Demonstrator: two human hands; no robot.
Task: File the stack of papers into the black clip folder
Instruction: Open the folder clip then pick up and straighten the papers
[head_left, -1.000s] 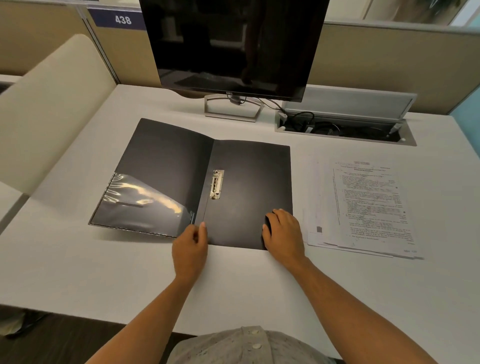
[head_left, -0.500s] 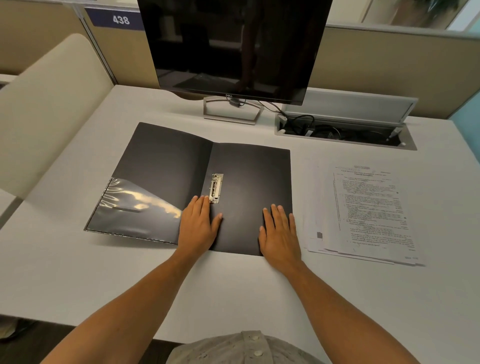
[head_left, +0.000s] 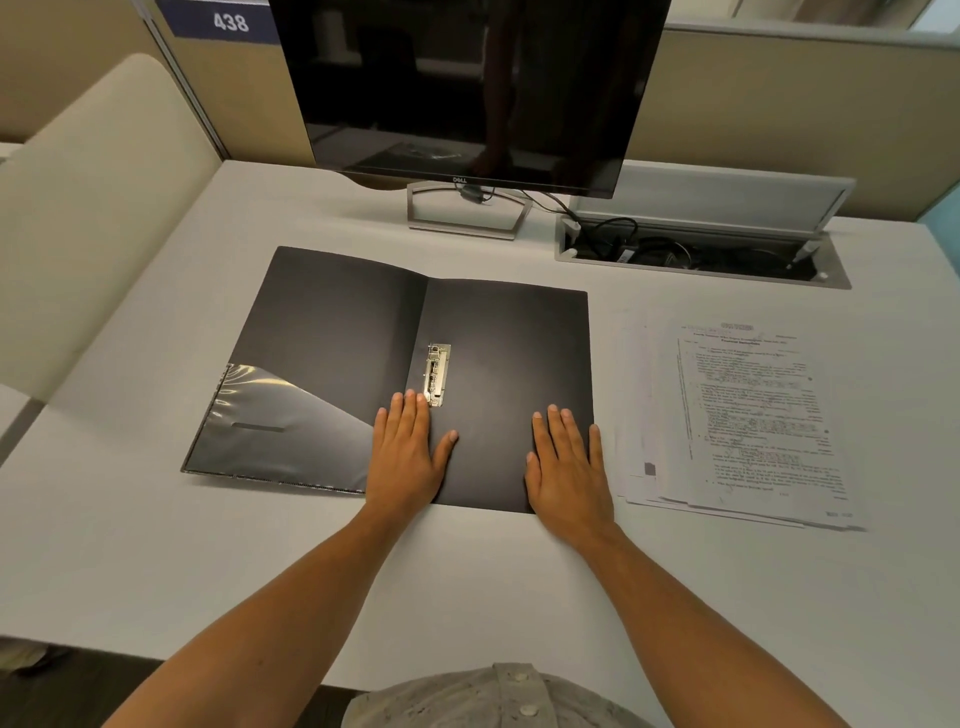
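Observation:
The black clip folder (head_left: 498, 332) lies spread flat on the white desk, with a clear plastic pocket (head_left: 270, 421) on its left flap. A metal clip (head_left: 437, 373) sits beside the spine. My left hand (head_left: 410, 452) presses flat over the spine near the front edge, fingertips touching the lower end of the clip. On the right flap's front corner my right hand (head_left: 569, 462) lies flat. Both hands hold nothing. The stack of papers (head_left: 748, 421), printed and slightly fanned, rests on the desk just right of the folder.
A dark monitor (head_left: 467, 88) on a metal stand (head_left: 467, 213) stands behind the folder. An open cable tray (head_left: 701, 254) with cords is sunk into the desk at the back right. A beige partition (head_left: 88, 208) borders the desk's left side.
My left hand has slid up from the folder's front edge onto the spine, reaching the clip's lower end. My right hand has flattened out on the right flap.

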